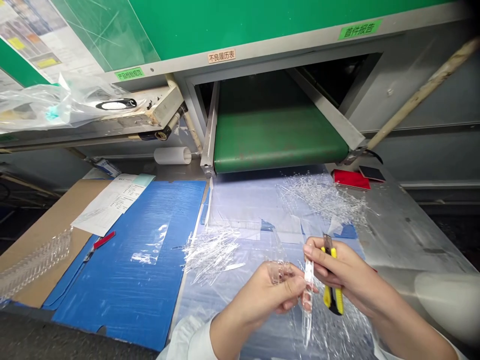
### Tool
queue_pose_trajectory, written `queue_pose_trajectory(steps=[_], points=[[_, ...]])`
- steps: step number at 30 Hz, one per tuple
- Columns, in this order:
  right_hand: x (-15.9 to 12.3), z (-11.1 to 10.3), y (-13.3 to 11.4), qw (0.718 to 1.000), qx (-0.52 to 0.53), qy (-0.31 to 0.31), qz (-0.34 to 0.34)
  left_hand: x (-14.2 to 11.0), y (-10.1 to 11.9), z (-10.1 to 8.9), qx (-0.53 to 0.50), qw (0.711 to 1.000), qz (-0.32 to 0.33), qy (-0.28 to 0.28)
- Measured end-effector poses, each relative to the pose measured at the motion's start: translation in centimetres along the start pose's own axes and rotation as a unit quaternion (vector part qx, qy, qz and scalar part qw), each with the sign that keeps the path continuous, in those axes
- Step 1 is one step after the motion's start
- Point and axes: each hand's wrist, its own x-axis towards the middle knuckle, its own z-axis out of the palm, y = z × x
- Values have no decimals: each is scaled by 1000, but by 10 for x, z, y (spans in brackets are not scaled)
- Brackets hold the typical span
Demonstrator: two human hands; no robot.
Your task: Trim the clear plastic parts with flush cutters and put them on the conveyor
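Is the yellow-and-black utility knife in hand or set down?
In hand: the utility knife is held in the right hand, its ends showing above and below the fingers.

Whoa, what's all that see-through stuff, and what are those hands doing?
A person is holding a thin clear plastic piece in front of them. The left hand pinches it lower down, and the right hand has its upper end while also gripping a yellow-and-black cutter. Loose clear slivers lie in a pile on the left, with another heap farther back on the right. Behind them is a green conveyor belt.
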Motion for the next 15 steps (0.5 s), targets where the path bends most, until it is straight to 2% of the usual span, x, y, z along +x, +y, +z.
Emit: queue_pose_trajectory(steps=[3, 5, 6, 7, 8, 10, 11, 12, 13, 15], points=[[2, -1, 1, 999, -40, 8, -5, -1, 2, 2, 15, 999, -25, 28], [3, -8, 4, 991, -126, 33, -39, -2, 4, 0, 20, 999, -19, 47], [3, -13, 7, 977, -195, 56, -64, -3, 4, -3, 21, 998, -10, 57], [3, -19, 11, 953, -281, 72, -87, -4, 4, -5, 20, 997, -1, 69], [1, -25, 16, 914, -385, 72, -104, -6, 5, -9, 20, 996, 7, 83], [-1, -34, 28, 805, -583, 31, -109, -8, 5, -14, 23, 994, 19, 106], [-2, -36, 34, 751, -652, 2, -101, -9, 6, -16, 27, 993, 22, 116], [-3, -36, 41, 710, -698, -22, -92, -10, 6, -18, 32, 991, 26, 124], [-2, -35, 47, 682, -726, -31, -86, -10, 6, -19, 38, 990, 29, 130], [2, -32, 58, 663, -743, -22, -83, -10, 6, -20, 52, 989, 31, 132]])
